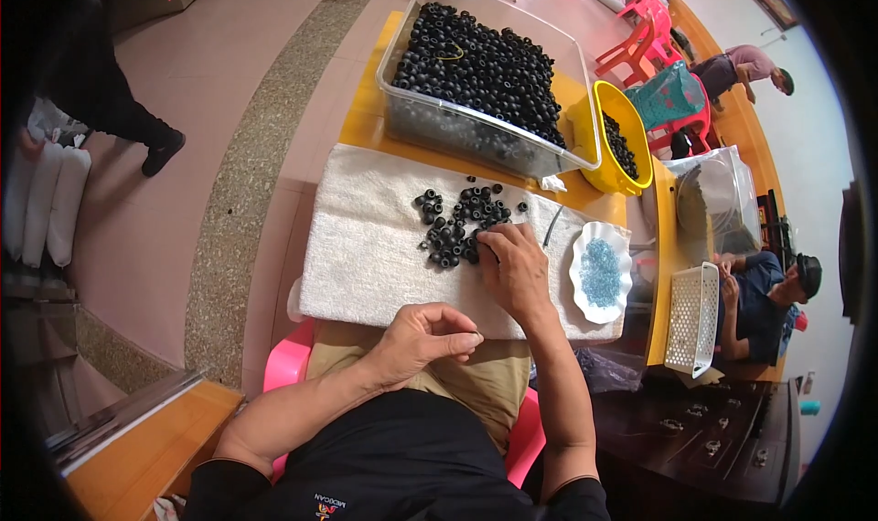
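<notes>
A loose heap of round black beads with holes (448,233) lies on a white towel (352,247) in front of me. My right hand (517,269) reaches down to the heap's right edge, fingers bent and fingertips among the beads; what they grip, if anything, is hidden. Over the towel's near edge my left hand (422,345) is closed in a pinch, thumb against forefinger. Something tiny may sit at its fingertips, too small to name. Right of my right hand stands a scalloped white dish (582,307) of small pale-blue pieces. Between them lies a thin dark tool (552,226).
Behind the towel stands a clear plastic tub (476,109) filled with black beads. Beside it is a yellow basin (599,178) with more. A white perforated basket (692,320) stands at right, near a seated person in a dark cap (764,292). Another person walks at far left.
</notes>
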